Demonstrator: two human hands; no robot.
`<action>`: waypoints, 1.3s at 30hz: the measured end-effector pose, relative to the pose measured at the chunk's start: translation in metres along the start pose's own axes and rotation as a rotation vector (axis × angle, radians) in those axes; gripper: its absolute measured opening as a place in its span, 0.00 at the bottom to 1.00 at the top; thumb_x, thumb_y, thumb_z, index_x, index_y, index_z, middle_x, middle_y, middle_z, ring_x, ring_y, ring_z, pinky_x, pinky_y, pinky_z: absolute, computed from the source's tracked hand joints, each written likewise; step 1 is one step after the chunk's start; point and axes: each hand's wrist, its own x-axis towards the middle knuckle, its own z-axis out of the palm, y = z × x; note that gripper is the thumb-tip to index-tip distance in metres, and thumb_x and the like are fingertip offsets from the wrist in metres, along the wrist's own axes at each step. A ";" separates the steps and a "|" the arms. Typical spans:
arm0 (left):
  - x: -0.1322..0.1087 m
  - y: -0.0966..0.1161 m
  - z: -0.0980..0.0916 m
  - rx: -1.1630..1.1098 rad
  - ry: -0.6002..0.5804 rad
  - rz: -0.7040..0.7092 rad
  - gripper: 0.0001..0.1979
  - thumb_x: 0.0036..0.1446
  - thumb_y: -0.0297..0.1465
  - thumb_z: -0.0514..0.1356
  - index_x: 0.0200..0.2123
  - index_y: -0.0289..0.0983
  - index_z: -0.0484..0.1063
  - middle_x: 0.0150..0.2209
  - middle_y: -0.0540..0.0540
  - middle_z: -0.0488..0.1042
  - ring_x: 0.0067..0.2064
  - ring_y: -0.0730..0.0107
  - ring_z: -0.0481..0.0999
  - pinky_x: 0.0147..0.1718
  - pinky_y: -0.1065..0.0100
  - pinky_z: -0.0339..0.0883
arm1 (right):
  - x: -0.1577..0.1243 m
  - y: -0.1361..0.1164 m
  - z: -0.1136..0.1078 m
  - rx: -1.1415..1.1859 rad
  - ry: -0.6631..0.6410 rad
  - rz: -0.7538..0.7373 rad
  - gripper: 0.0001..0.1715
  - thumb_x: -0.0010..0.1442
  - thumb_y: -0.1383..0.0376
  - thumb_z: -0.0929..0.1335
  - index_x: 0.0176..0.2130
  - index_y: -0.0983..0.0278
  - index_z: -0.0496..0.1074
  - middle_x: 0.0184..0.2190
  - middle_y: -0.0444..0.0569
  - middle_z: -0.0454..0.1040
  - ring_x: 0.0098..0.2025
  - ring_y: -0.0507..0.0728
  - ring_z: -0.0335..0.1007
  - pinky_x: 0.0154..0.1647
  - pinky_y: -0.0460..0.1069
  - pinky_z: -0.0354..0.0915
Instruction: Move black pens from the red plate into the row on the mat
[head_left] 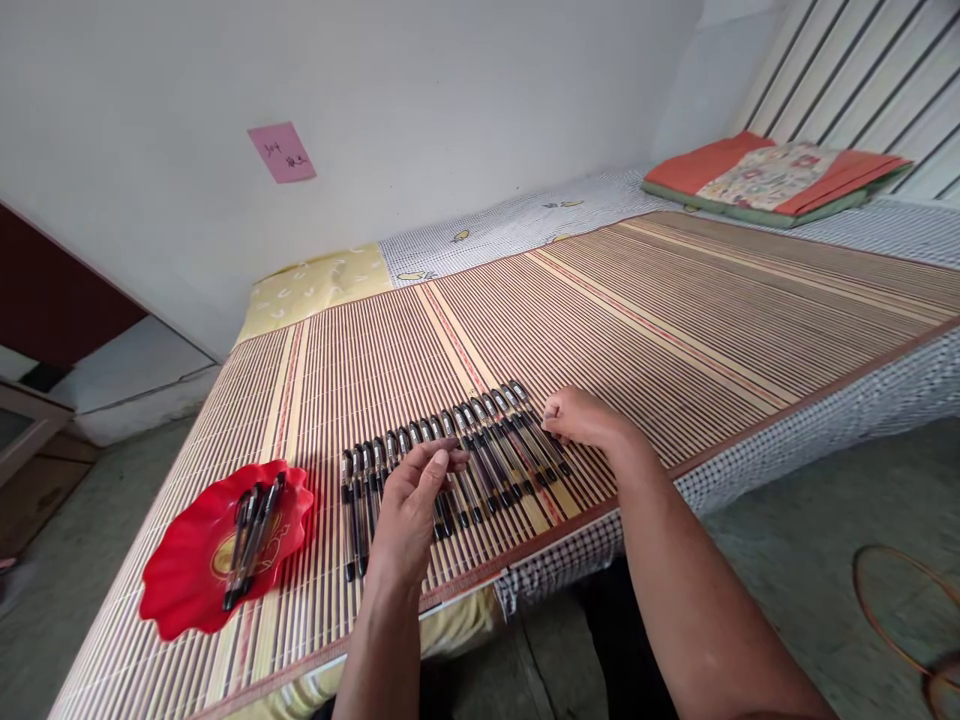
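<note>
A row of several black pens (491, 440) lies side by side on a striped bamboo mat (675, 320) near its front edge. My left hand (411, 500) rests over the middle of the row, fingers close together and touching the pens. My right hand (581, 418) is at the right end of the row, fingers curled down onto the last pens. A red scalloped plate (180, 575) at the left holds a few more black pens (251, 540).
The mat covers a bed with a checked sheet (825, 420). A folded orange cushion (772, 175) lies at the far right corner. A pink note (282, 152) sticks on the white wall. Concrete floor lies left and right of the bed.
</note>
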 end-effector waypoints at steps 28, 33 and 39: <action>0.000 -0.001 0.000 -0.002 0.005 -0.014 0.25 0.61 0.50 0.64 0.50 0.35 0.78 0.46 0.38 0.82 0.47 0.56 0.79 0.45 0.62 0.66 | -0.001 0.001 0.001 0.043 0.018 0.013 0.14 0.57 0.63 0.74 0.24 0.61 0.69 0.21 0.43 0.71 0.23 0.53 0.65 0.27 0.49 0.55; 0.000 0.000 0.002 -0.014 0.006 0.008 0.20 0.62 0.46 0.64 0.47 0.36 0.78 0.42 0.41 0.82 0.45 0.59 0.79 0.44 0.63 0.66 | -0.001 -0.001 -0.001 0.015 0.164 -0.042 0.21 0.57 0.60 0.72 0.20 0.60 0.62 0.18 0.41 0.64 0.22 0.52 0.58 0.26 0.49 0.51; -0.008 0.000 0.015 0.013 -0.136 0.042 0.15 0.61 0.41 0.62 0.27 0.38 0.71 0.26 0.48 0.75 0.30 0.69 0.72 0.35 0.66 0.65 | -0.001 -0.006 -0.014 0.105 0.578 -0.116 0.12 0.56 0.58 0.64 0.24 0.59 0.64 0.21 0.47 0.68 0.26 0.57 0.63 0.31 0.52 0.56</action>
